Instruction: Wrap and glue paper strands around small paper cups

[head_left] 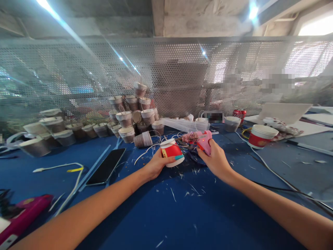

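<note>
My left hand point(156, 163) is wrapped round a red and white paper cup point(171, 150), tilted above the blue table. A teal strip shows at the thumb, against the cup's lower side. In my right hand point(216, 158) is a pink glue gun point(205, 141), held by its handle with a small light glowing on it. Its nozzle points left and meets or nearly meets the cup's upper right side; I cannot tell whether they touch. A clear glue stick pokes out of the gun's back end.
Several grey-brown pots point(125, 118) are stacked behind the cup. A phone point(106, 166) lies left, and a magenta tool point(28, 215) sits near the left front. More red and white cups point(262, 135) stand right. Cables point(275, 177) cross the right side. Glue threads litter the table point(177, 215).
</note>
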A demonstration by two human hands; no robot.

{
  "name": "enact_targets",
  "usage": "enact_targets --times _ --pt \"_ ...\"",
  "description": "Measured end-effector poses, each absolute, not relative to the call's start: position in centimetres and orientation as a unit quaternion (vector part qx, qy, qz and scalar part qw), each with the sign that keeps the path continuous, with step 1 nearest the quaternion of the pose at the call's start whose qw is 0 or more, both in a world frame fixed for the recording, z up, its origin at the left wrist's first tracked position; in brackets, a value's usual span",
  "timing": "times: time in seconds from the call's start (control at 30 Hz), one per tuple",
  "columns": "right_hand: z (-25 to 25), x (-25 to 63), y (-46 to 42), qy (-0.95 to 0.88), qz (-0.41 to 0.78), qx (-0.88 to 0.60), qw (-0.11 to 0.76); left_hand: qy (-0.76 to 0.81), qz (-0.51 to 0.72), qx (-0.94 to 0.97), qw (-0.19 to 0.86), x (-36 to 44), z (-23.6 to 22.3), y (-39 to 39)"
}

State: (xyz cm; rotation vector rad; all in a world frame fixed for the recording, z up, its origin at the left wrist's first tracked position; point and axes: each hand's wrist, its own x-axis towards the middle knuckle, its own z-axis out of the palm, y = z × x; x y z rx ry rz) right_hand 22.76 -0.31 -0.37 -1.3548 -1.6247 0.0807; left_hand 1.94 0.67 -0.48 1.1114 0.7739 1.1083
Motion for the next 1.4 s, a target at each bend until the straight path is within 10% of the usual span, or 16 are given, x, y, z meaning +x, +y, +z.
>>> enact_targets --times 1.4 --pt "-0.73 22.84 -0.22 -0.673 0.010 -0.556 0.488 0.351 0.489 0.482 0.637 2.06 -0.30 0.53"
